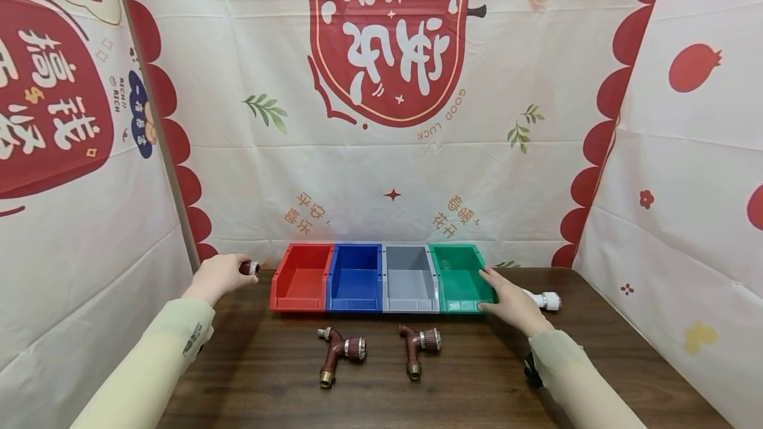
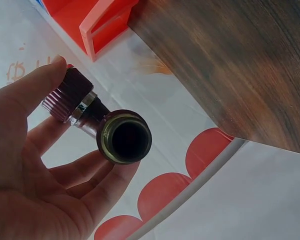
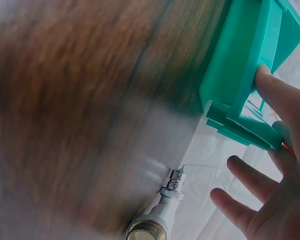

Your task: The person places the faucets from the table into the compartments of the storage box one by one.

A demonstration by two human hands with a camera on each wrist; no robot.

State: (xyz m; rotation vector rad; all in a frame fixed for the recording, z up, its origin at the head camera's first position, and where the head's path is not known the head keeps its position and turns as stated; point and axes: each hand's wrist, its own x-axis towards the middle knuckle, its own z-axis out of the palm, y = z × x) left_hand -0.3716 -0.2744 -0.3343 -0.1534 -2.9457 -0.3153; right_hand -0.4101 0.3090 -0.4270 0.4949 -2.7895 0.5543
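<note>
At the left, my left hand holds a dark red tap by its ribbed knob, thumb on one side and fingers on the other. The tap's round open end faces the left wrist camera. My right hand grips the front right corner of the green bin, with the thumb at its front edge and other fingers spread apart. Just beyond that hand lies a white tap with a silver knob, partly hidden by the hand in the head view.
Left of the green bin, a grey bin, a blue bin and a red bin join in one row. Two dark red taps, a left tap and a right tap, lie before them on the wooden table.
</note>
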